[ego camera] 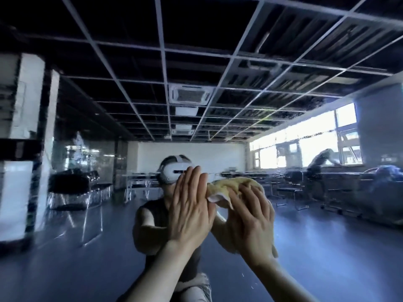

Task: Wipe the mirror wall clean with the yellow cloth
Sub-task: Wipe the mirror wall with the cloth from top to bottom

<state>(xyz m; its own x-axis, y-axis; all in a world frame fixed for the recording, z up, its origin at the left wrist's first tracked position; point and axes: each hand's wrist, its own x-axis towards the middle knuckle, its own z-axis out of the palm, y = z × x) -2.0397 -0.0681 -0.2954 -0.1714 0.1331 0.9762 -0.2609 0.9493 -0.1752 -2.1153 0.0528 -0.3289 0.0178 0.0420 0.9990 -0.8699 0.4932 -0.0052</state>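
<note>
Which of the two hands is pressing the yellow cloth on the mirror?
The right hand presses the yellow cloth. The left hand is flat and open, with nothing under it.

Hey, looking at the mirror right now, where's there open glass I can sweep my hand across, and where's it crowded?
Open glass lies left of the left hand, toward the white pillar, and right of the right hand, below the reflected windows. Above both hands is also bare. The middle is crowded: the flat left hand sits beside the yellow cloth under the right hand.
</note>
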